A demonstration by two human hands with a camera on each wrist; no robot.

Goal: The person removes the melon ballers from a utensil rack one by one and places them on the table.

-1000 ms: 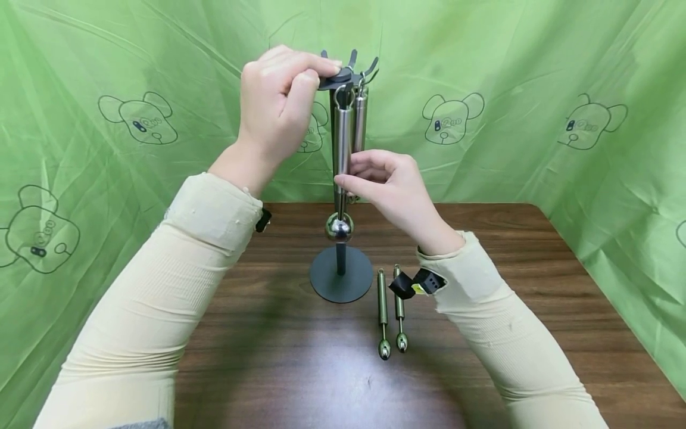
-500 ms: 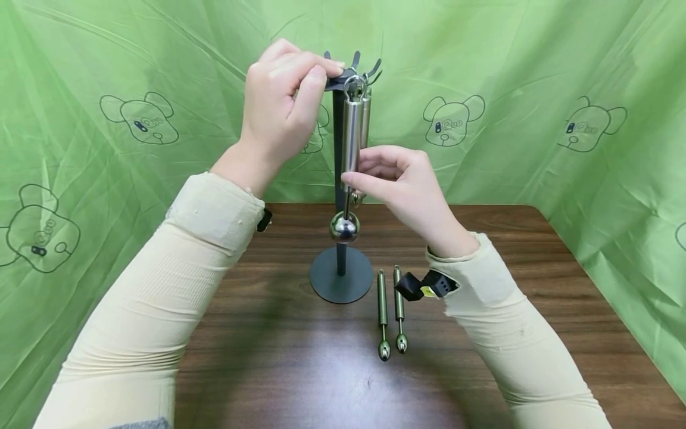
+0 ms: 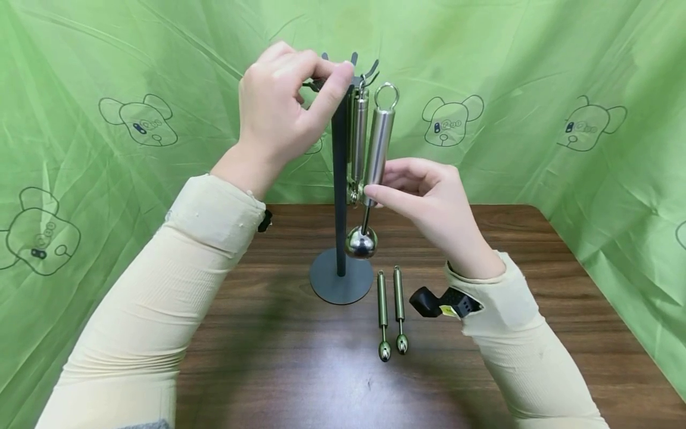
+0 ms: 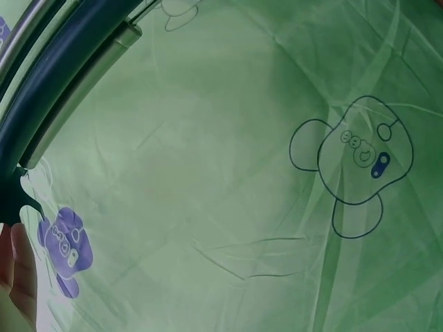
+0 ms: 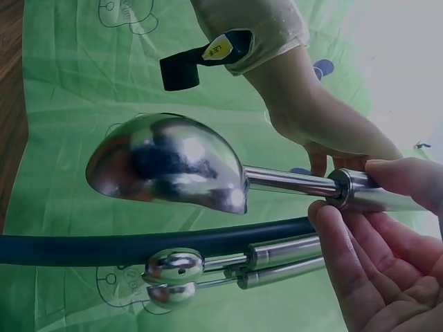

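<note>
My right hand [image 3: 429, 190] pinches the lower handle of a steel scoop [image 3: 379, 143] between thumb and fingers. The scoop is slightly tilted, ring up and round bowl down, just right of the black hook stand [image 3: 340, 179]. Its ring is apart from the hooks. In the right wrist view the domed bowl [image 5: 166, 162] shows large. My left hand [image 3: 292, 98] grips the top of the stand, thumb across it and fingers partly hidden behind; only fingertips [image 4: 21, 270] show in the left wrist view. Smaller steel scoops [image 3: 360, 140] hang from the stand's right side.
Two small scoops [image 3: 383, 304] lie side by side on the wooden table [image 3: 257, 357], right of the stand's round base [image 3: 321, 283]. Green printed cloth [image 3: 514, 119] encloses the back and sides. Bare hooks [image 3: 354, 58] rise from the stand's top.
The scoop in my right hand has come off the front of the stand and moved right and slightly down, tilting. My left thumb has shifted onto the top of the stand.
</note>
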